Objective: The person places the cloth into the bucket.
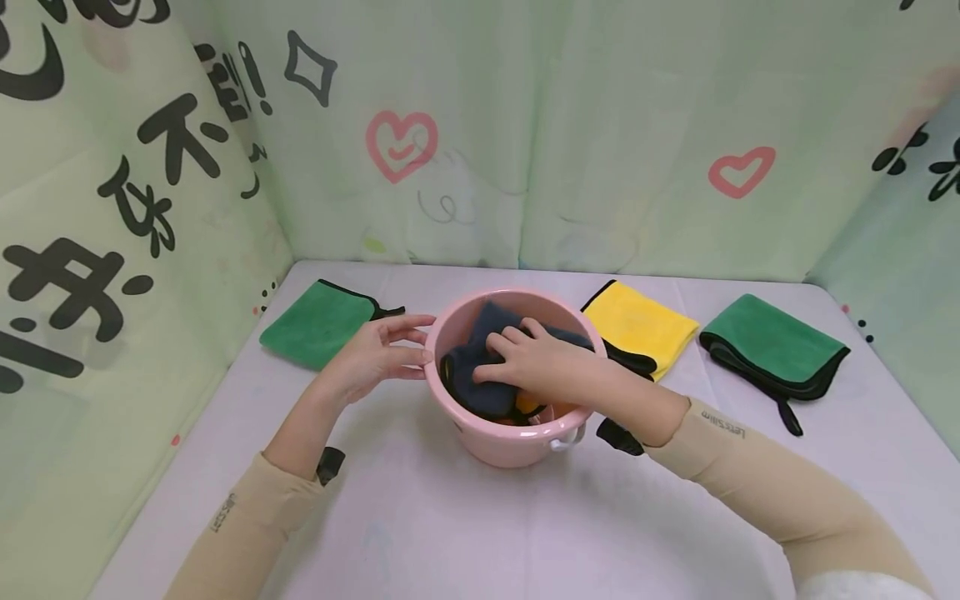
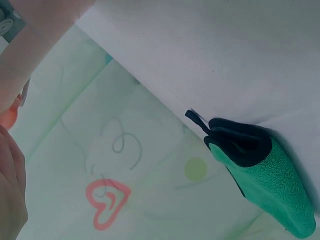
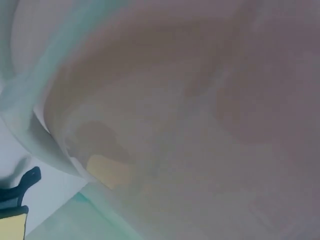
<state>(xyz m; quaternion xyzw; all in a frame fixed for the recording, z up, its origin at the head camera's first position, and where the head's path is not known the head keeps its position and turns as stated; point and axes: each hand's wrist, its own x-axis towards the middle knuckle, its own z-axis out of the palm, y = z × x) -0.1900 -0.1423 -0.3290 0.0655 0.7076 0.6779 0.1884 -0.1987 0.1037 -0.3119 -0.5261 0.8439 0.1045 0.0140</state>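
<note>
A pink bucket stands mid-table, its white handle fitting on the near right side. My left hand touches the bucket's left rim with fairly straight fingers. Inside the bucket, my right hand grips a bunched dark blue cloth with bent, spread fingers. Below it peeks an orange-yellow cloth, mostly hidden. Behind my left hand lies a folded green cloth with black edging, which the left wrist view also shows. A blurred pale surface fills most of the right wrist view.
Right of the bucket lies a folded yellow cloth with black trim. Farther right is another folded green cloth with a black loop. Printed curtains rise at the back and sides of the white-covered table.
</note>
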